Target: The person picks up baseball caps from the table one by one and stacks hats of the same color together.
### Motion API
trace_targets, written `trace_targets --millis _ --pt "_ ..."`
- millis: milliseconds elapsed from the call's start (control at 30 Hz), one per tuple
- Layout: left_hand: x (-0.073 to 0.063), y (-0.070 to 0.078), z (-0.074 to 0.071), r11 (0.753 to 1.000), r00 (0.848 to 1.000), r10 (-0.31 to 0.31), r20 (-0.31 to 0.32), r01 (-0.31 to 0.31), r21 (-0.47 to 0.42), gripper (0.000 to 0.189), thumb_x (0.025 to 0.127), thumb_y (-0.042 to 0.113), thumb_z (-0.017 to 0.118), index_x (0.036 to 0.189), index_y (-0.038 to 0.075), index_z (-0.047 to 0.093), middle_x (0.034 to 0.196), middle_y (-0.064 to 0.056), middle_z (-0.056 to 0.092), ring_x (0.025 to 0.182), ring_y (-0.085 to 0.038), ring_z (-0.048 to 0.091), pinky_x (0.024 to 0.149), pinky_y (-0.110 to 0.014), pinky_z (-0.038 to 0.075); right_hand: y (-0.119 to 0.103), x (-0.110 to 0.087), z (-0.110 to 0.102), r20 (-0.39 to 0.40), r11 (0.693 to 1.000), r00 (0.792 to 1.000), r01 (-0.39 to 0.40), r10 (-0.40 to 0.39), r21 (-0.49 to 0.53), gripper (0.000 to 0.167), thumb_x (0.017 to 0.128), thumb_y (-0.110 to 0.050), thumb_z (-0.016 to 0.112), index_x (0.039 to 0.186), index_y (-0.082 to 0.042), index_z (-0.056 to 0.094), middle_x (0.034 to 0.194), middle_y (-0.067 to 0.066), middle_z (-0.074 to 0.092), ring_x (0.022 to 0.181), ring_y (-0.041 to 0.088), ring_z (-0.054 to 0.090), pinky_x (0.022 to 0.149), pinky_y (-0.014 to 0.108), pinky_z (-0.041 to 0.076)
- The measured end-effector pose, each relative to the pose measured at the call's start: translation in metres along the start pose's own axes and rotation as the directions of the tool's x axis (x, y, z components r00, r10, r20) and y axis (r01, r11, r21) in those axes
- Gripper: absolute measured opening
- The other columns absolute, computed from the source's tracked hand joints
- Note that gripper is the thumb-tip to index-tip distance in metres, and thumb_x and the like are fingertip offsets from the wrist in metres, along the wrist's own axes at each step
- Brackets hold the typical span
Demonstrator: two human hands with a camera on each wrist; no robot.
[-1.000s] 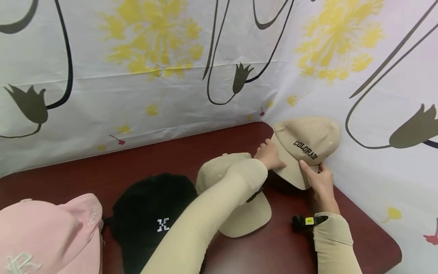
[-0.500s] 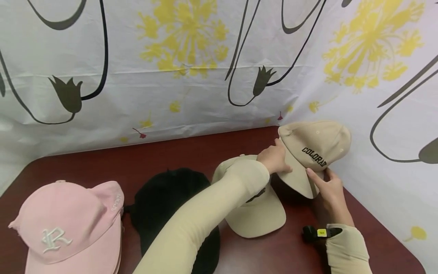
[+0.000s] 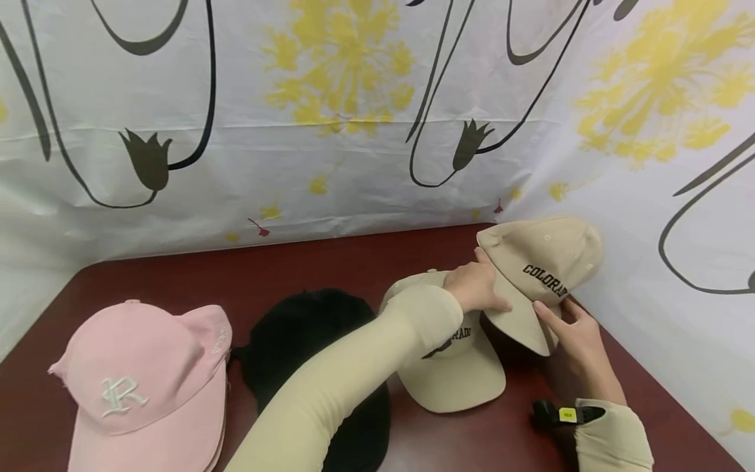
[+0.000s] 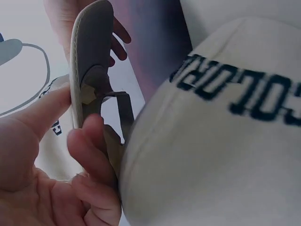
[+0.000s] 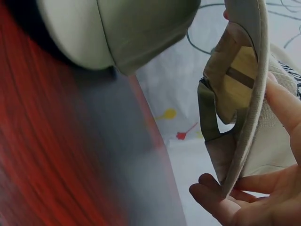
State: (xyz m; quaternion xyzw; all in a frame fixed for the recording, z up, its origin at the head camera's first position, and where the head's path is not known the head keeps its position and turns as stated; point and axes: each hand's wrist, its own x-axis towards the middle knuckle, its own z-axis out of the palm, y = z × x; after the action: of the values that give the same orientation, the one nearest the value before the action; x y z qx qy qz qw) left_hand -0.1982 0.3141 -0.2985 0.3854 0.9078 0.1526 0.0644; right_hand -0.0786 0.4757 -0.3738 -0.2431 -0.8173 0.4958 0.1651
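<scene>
A beige baseball cap [image 3: 539, 259] with dark COLORADO lettering is held tilted at the right, its underside showing in the right wrist view. My left hand [image 3: 476, 286] grips the left edge of its brim, thumb on top and fingers curled beneath. On the opposite brim edge, my right hand [image 3: 580, 331] pinches with thumb above and fingers under. A second beige COLORADO cap [image 3: 457, 380] rests on the table just left of the held one, partly covered by my left forearm. Its lettered crown [image 4: 211, 146] looms close to my left hand [image 4: 51, 160] in the left wrist view.
Left of the beige caps lie a black cap [image 3: 318, 328], partly behind my left sleeve, and a pink cap [image 3: 147, 373] with a white R emblem. The dark red table [image 3: 265, 265] meets a floral-printed sheet [image 3: 236, 164] at the back and right.
The head view has swung left, showing more of the pink cap. Both hands keep hold of the beige cap, which has come slightly left and nearer the second beige cap.
</scene>
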Motion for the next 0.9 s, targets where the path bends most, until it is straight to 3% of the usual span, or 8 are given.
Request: trace_targets --millis 200,467,533,633,700,767,900 --pt "-0.006 -0.012 -0.004 1.0 0.999 -0.016 -0.03 0.016 -0.005 0.113 0.069 0.056 0.071 0.145 -0.002 0.01 0.103 -0.002 0.065 0.08 -0.014 0.061 0.06 -0.027 0.044 -0.007 0.007 0.008 0.038 1.0 0.999 0.028 -0.027 -0.011 0.083 0.091 -0.042 0.051 0.145 -0.001 0.003 0.148 0.027 0.002 0.132 0.043 0.008 0.1 0.058 0.018" --pt "-0.017 -0.028 -0.009 0.997 0.996 -0.078 -0.04 0.078 -0.019 0.113 0.072 0.057 0.069 0.145 -0.001 0.004 0.084 -0.001 0.066 0.065 -0.014 0.059 0.048 -0.027 0.042 -0.018 0.015 0.024 0.121 0.997 0.989 0.083 -0.082 0.0 0.083 0.092 -0.039 0.051 0.145 0.001 0.001 0.148 0.026 0.001 0.133 0.042 0.007 0.099 0.059 0.018" --pt "-0.02 -0.031 -0.011 0.996 0.995 -0.089 -0.055 0.089 -0.011 0.113 0.072 0.057 0.068 0.145 -0.001 0.005 0.086 -0.001 0.067 0.078 -0.015 0.061 0.051 -0.028 0.043 -0.021 0.017 0.026 0.136 0.995 0.986 0.1 -0.098 -0.006 0.083 0.092 -0.038 0.051 0.145 0.001 0.001 0.148 0.027 0.002 0.133 0.043 0.007 0.099 0.06 0.018" --pt "-0.025 -0.033 -0.013 0.996 0.994 -0.092 -0.066 0.091 -0.013 0.112 0.073 0.056 0.068 0.145 -0.002 0.004 0.079 0.0 0.066 0.084 -0.015 0.061 0.052 -0.026 0.043 -0.024 0.02 0.028 0.163 0.993 0.98 0.117 -0.114 -0.009 0.083 0.092 -0.038 0.051 0.144 0.002 0.0 0.148 0.027 0.0 0.133 0.043 0.006 0.099 0.061 0.017" --pt "-0.029 -0.034 -0.014 0.996 0.993 -0.089 -0.077 0.089 -0.008 0.112 0.074 0.055 0.067 0.145 -0.003 0.004 0.077 0.0 0.065 0.081 -0.014 0.061 0.052 -0.025 0.043 -0.026 0.021 0.029 0.181 0.992 0.976 0.129 -0.125 -0.011 0.084 0.092 -0.037 0.051 0.144 0.003 -0.001 0.148 0.027 0.0 0.133 0.043 0.005 0.099 0.061 0.017" --pt "-0.032 -0.033 -0.015 0.997 0.994 -0.079 -0.077 0.079 -0.008 0.111 0.075 0.054 0.067 0.144 -0.004 0.002 0.068 0.001 0.062 0.065 -0.011 0.058 0.05 -0.024 0.041 -0.027 0.02 0.028 0.191 0.991 0.973 0.136 -0.131 -0.016 0.084 0.093 -0.037 0.051 0.144 0.003 -0.002 0.148 0.027 -0.001 0.133 0.043 0.006 0.099 0.061 0.017" --pt "-0.037 -0.032 -0.016 0.998 0.995 -0.067 -0.075 0.068 0.016 0.11 0.077 0.052 0.066 0.143 -0.007 0.0 0.059 0.003 0.058 0.048 -0.007 0.051 0.047 -0.023 0.04 -0.028 0.019 0.026 0.212 0.99 0.969 0.139 -0.128 -0.037 0.084 0.093 -0.037 0.05 0.144 0.002 -0.004 0.147 0.029 0.0 0.13 0.045 0.014 0.098 0.06 0.021"
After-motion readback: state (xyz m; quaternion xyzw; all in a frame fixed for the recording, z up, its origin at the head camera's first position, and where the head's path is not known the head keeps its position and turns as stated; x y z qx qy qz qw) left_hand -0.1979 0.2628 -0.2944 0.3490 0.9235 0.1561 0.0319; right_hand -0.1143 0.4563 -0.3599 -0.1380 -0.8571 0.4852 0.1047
